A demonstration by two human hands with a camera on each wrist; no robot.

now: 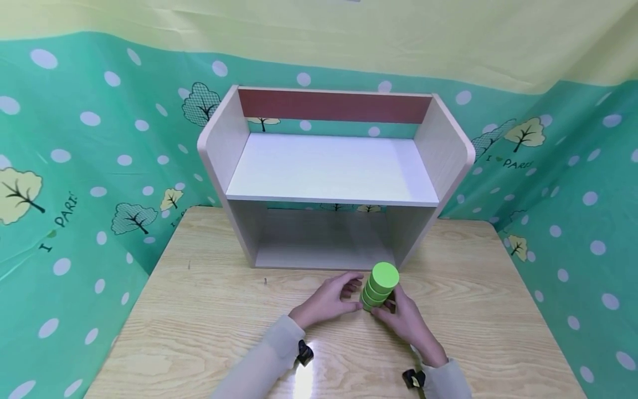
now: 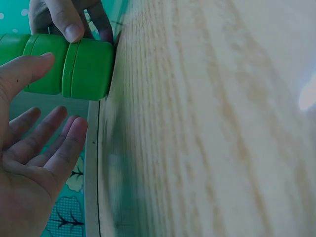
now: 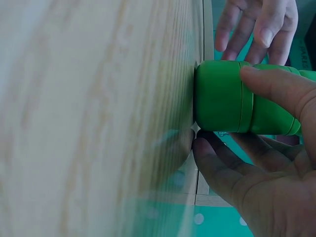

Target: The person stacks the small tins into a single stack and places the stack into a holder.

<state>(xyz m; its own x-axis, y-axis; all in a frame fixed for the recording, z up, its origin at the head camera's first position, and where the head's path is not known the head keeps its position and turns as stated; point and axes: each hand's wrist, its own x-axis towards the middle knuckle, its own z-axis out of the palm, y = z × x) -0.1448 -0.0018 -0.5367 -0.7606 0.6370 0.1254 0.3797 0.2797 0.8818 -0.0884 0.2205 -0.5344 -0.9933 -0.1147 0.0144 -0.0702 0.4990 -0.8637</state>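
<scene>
A stack of several round green containers (image 1: 382, 280) stands on the table just in front of the shelf's right side. My right hand (image 1: 405, 318) holds the stack low down, thumb on the near side and fingers round the right side. In the right wrist view the thumb lies against the bottom green container (image 3: 219, 96). To the left of the stack, my left hand (image 1: 331, 299) has its fingers spread and relaxed. Its thumb overlaps the green stack (image 2: 89, 71) in the left wrist view, with the other fingers apart from it.
Behind the stack stands a white two-tier shelf (image 1: 331, 169) with a dark red back strip (image 1: 334, 105). The wood-grain table (image 1: 199, 321) spreads around it. A green polka-dot cloth (image 1: 99, 144) hangs behind and on both sides.
</scene>
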